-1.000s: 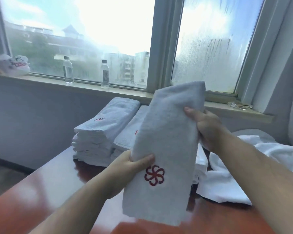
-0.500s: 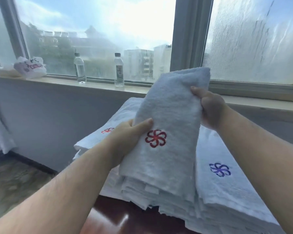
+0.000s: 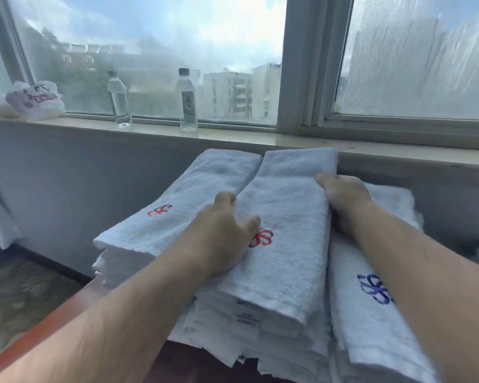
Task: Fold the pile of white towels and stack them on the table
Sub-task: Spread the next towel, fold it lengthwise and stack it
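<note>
Half a second ago we held the folded white terry towel with the red flower emblem [image 3: 285, 230] up in the air; now it lies flat on top of the middle stack of folded white towels [image 3: 249, 327]. Our left hand [image 3: 221, 233] rests on its left edge with thumb and fingers spread and relaxed, pressing down beside the emblem. Our right hand [image 3: 343, 200] curls over the towel's right edge, fingers tucked down between it and the neighbouring stack, gripping that edge.

On the left, a second stack topped by a red-emblem towel [image 3: 183, 205] touches ours along its long side. On the right, the stack topped by a blue-emblem towel [image 3: 371, 299] presses close under our right forearm. The far ends of the towels reach the grey wall below the pale window sill [image 3: 233, 136]. A strip of reddish-brown wooden table [image 3: 39, 335] shows free at the near left corner.

On the sill stand two clear plastic water bottles [image 3: 188, 100], well apart from the towels, and a crumpled white plastic bag [image 3: 35, 100] at far left.
</note>
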Motion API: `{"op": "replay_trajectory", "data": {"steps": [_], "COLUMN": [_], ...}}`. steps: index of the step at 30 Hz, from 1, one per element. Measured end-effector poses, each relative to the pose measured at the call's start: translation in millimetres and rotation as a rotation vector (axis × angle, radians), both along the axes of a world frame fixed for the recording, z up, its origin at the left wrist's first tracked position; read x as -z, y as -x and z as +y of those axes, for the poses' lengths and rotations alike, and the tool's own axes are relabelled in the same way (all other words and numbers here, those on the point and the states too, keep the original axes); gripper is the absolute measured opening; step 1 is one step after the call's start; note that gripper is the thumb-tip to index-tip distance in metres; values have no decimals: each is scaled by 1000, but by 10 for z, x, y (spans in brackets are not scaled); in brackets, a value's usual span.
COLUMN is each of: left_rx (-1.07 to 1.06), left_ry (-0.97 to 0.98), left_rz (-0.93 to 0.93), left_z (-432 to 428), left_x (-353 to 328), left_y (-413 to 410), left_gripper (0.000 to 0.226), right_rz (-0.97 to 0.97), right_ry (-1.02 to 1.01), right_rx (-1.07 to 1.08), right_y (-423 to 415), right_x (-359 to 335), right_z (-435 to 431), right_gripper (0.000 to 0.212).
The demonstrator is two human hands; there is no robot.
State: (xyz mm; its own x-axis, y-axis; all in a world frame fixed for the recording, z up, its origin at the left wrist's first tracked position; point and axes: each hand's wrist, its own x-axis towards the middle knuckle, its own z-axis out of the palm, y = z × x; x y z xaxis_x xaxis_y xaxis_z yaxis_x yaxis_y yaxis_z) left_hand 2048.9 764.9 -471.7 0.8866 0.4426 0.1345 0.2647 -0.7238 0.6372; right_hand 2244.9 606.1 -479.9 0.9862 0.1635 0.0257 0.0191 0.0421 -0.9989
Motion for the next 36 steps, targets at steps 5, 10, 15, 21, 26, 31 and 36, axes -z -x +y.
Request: {"op": "replay_trajectory", "data": {"steps": [5,10,15,21,26,31,36], "left_rx": [86,193,113,78,100,170,192], "left_ry": [-347,-250,-342,-324,-365,-342,-283], "left_rz": [-125,142,96,99,89,-42,-84], "left_z": [-179,-352,-422,-444,-461,-589,-780], "left_x": [-50,51,311,361,296,366,354], "left_y": [122,69,36,-20,52,508,1041], "left_gripper": [47,93,109,112,100,75,67], "right_rz": [-352,-556,-470,-405,-456,-451,-536], "right_ry": [565,857,1037,1154,1058,1033,1014], "right_rx": [296,68,-104,-157,-161,-139,-179], "right_y": [73,194,120,134,443,1012,1664], "right_x": [-100,-165,30,45,-8,56,55], "right_z": [-46,-6,-17,44,-141,-535,-777], "right_gripper": [39,46,56,56,53,45,40]}}
